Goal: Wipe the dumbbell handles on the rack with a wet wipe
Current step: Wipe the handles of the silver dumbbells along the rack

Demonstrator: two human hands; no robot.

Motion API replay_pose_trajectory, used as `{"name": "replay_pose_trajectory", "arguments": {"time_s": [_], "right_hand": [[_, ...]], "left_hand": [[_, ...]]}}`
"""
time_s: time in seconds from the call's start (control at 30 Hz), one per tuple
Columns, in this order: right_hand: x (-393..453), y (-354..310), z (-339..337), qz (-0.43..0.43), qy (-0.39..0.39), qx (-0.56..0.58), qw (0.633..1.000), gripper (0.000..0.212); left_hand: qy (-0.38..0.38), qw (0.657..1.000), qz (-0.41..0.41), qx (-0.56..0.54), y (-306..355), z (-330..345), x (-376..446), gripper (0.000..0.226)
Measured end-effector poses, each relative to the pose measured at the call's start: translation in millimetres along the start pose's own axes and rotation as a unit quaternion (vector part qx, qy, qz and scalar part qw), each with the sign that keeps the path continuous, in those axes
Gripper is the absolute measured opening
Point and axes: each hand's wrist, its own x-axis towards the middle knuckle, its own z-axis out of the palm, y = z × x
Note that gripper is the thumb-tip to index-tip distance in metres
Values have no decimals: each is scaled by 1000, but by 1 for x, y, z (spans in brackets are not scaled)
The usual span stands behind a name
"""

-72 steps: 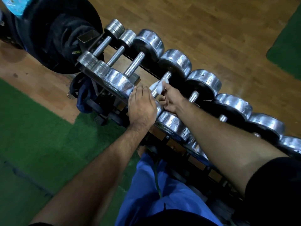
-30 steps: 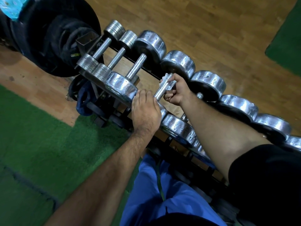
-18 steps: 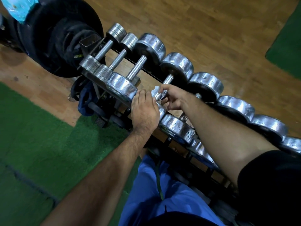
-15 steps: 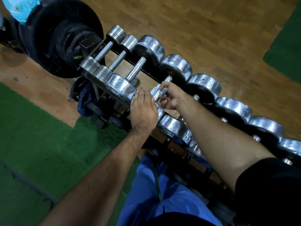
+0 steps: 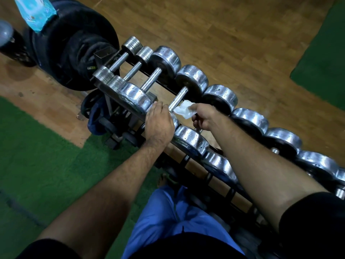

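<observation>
A row of chrome dumbbells lies across a black rack point(image 5: 104, 86). My right hand point(image 5: 204, 118) grips a crumpled white wet wipe point(image 5: 183, 110), which sits just right of the near end of the fourth dumbbell's handle point(image 5: 178, 99). The wipe has come off the bar and touches only its lower end. My left hand point(image 5: 158, 122) rests flat, fingers straight, on that dumbbell's near chrome head, hiding most of it. The neighbouring handle point(image 5: 151, 81) to the left is bare.
Stacked black weight plates point(image 5: 74, 43) stand at the rack's left end, a blue wipe packet point(image 5: 34, 11) on top. Larger dumbbells point(image 5: 250, 120) continue to the right under my right arm. Green turf point(image 5: 37, 165) lies to the left, wooden floor behind. My blue-trousered leg point(image 5: 168, 212) is against the rack.
My right hand slid along the fourth handle, then pulled back down and to the right; the wipe is no longer wrapped round the bar. The left hand stayed on the near head.
</observation>
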Motion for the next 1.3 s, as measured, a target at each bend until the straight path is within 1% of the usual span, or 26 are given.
{"name": "replay_pose_trajectory", "arguments": {"time_s": [0.07, 0.1, 0.13, 0.2, 0.27, 0.3, 0.37, 0.43, 0.5, 0.53, 0.6, 0.63, 0.67, 0.73, 0.8, 0.87, 0.9, 0.93, 1.0, 1.03, 1.07, 1.13, 1.17, 1.2, 1.27, 1.3], "right_hand": [[-14, 3, -13, -51, 26, 4, 998, 6], [-21, 5, -19, -79, 31, -5, 996, 8], [-27, 7, -24, -107, 34, -25, 993, 16], [-38, 13, -31, -162, 37, -98, 981, 31], [-42, 21, -38, -215, 53, -185, 957, 32], [-42, 26, -42, -254, 65, -234, 936, 29], [-40, 34, -51, -320, 94, -347, 877, 29], [-43, 41, -59, -356, 127, -447, 811, 34], [-45, 49, -62, -386, 136, -515, 753, 40], [-43, 52, -63, -393, 121, -541, 734, 44], [-35, 59, -64, -401, 55, -601, 690, 56], [-31, 62, -63, -398, 24, -642, 655, 61], [-30, 63, -64, -397, 5, -684, 612, 65], [-29, 58, -71, -390, -10, -750, 534, 70], [-27, 49, -81, -373, 8, -789, 488, 77], [-23, 41, -84, -367, 44, -803, 468, 83], [-20, 41, -82, -374, 39, -803, 462, 83], [-18, 46, -80, -385, 15, -802, 456, 83], [-16, 54, -81, -406, -43, -806, 428, 84], [-16, 53, -85, -414, -53, -807, 418, 82], [-12, 48, -90, -418, -42, -803, 422, 80], [-6, 36, -95, -415, 16, -787, 457, 75], [-7, 34, -92, -410, 33, -783, 467, 73], [-8, 35, -88, -410, 27, -785, 463, 73], [-11, 49, -82, -421, -36, -799, 429, 77], [-10, 52, -85, -425, -62, -799, 422, 79]], "left_hand": [[14, 1000, 26, -3, 4, -4, -7, 39], [19, 999, 37, -11, 7, -5, -11, 36], [21, 998, 50, -21, 12, -5, -16, 32], [20, 996, 79, -28, 22, -3, -24, 26], [14, 994, 105, -22, 32, 1, -32, 23], [8, 994, 109, -22, 35, 5, -35, 23], [-6, 995, 91, -34, 38, 14, -41, 25], [-31, 996, 64, -53, 42, 24, -45, 29], [-50, 996, 52, -61, 45, 33, -49, 36], [-54, 995, 51, -64, 46, 36, -50, 40], [-58, 994, 53, -72, 45, 39, -53, 46], [-59, 994, 55, -73, 44, 40, -54, 48], [-62, 994, 54, -73, 42, 41, -53, 50], [-69, 995, 49, -60, 41, 43, -53, 51], [-66, 995, 43, -56, 43, 43, -54, 51], [-62, 996, 37, -53, 48, 43, -56, 50], [-60, 996, 33, -51, 50, 43, -57, 50], [-58, 997, 29, -51, 51, 43, -58, 50], [-51, 997, 19, -50, 52, 44, -57, 49], [-50, 998, 14, -48, 52, 44, -57, 49], [-50, 998, 11, -43, 53, 44, -57, 49], [-45, 999, 7, -29, 56, 46, -56, 49], [-39, 999, 4, -22, 59, 47, -55, 49], [-33, 999, -3, -20, 63, 48, -54, 49], [-23, 999, -25, -25, 71, 50, -51, 47], [-17, 999, -36, -27, 74, 51, -50, 46]]}}
